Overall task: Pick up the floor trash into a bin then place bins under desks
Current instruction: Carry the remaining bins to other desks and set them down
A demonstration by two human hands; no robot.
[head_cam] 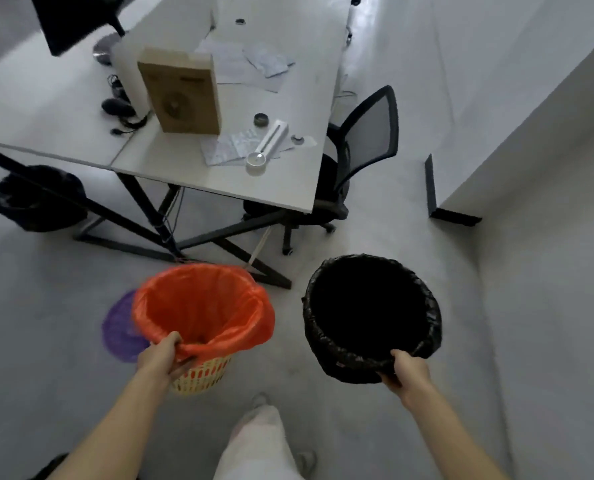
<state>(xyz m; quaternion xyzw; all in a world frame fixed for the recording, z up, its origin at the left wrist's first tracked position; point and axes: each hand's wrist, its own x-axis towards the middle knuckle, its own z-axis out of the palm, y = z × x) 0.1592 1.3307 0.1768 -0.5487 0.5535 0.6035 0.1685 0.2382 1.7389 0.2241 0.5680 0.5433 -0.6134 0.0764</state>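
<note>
Head view: a yellow plastic lattice bin lined with an orange bag (202, 306) is gripped by the left hand (158, 358), a black-bagged round bin (371, 317) by the right hand (409, 372).

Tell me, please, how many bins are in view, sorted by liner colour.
Orange-lined bin: 1, gripped by the left hand
Black-lined bins: 2, the held bin in the right hand, the floor bin beside the desk
Total: 3
Purple mesh piece uncounted; unclear what it is.
</note>
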